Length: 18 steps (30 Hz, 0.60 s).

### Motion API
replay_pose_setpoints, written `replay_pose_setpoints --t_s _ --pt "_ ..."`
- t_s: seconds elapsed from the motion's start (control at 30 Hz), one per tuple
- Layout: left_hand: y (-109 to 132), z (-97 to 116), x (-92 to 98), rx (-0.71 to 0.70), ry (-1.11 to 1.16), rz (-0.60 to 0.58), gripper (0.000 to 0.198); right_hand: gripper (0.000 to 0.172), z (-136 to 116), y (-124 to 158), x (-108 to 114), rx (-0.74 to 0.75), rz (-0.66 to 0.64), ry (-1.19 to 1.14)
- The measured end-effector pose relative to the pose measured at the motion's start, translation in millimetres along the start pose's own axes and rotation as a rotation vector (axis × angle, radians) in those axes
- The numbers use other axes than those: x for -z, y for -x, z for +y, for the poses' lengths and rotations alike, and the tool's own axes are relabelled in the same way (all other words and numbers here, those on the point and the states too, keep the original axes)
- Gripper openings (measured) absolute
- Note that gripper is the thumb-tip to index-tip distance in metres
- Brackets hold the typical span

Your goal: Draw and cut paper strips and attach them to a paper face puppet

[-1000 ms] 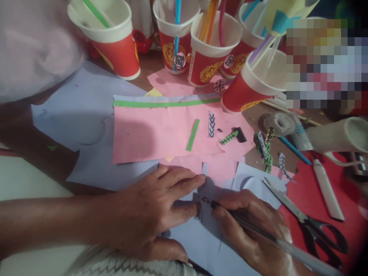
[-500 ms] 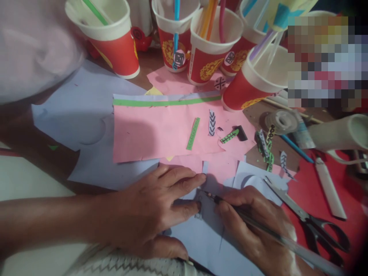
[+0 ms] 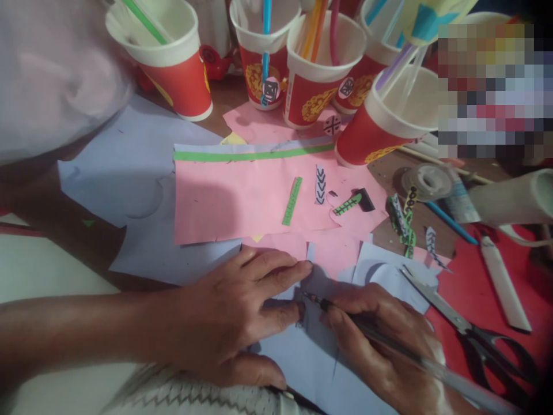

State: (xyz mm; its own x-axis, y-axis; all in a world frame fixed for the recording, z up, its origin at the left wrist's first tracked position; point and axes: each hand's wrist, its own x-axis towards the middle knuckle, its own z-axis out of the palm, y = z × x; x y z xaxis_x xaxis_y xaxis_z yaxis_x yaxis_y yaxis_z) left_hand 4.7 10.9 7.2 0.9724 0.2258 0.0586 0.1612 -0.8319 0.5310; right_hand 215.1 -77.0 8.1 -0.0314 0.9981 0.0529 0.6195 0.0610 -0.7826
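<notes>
My right hand (image 3: 384, 340) pinches a pen (image 3: 389, 343) with a clear barrel, its tip down at a narrow blue paper strip (image 3: 302, 288). Small dark marks show on that strip, partly hidden by my fingers. My left hand (image 3: 250, 317) lies flat with its fingers spread, the fingertips resting on the strip and on the blue paper (image 3: 311, 351) beneath it. Beyond my hands lies a pink paper sheet (image 3: 224, 199) with a green band along its far edge. On it are a patterned green strip (image 3: 292, 202) and a blue strip with black chevrons (image 3: 320, 185).
Several red-and-white paper cups (image 3: 317, 75) holding straws stand along the back. At the right lie black-handled scissors (image 3: 470, 334), a white cutter knife (image 3: 503, 282), a roll of clear tape (image 3: 427, 181) and red paper (image 3: 466, 276). Blue paper offcuts (image 3: 95, 167) spread at the left.
The pen tip has shifted very slightly at the strip. The whole view has moved a little, so everything sits slightly further right. My left hand keeps its place on the paper.
</notes>
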Motion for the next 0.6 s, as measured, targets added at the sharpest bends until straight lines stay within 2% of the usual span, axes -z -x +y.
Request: replay_pose_setpoints --t_s 0.6 --pt "0.1 0.4 1.5 0.015 0.027 -0.027 0.053 0.013 -3.3 -0.4 3.3 -0.045 -0.007 0.01"
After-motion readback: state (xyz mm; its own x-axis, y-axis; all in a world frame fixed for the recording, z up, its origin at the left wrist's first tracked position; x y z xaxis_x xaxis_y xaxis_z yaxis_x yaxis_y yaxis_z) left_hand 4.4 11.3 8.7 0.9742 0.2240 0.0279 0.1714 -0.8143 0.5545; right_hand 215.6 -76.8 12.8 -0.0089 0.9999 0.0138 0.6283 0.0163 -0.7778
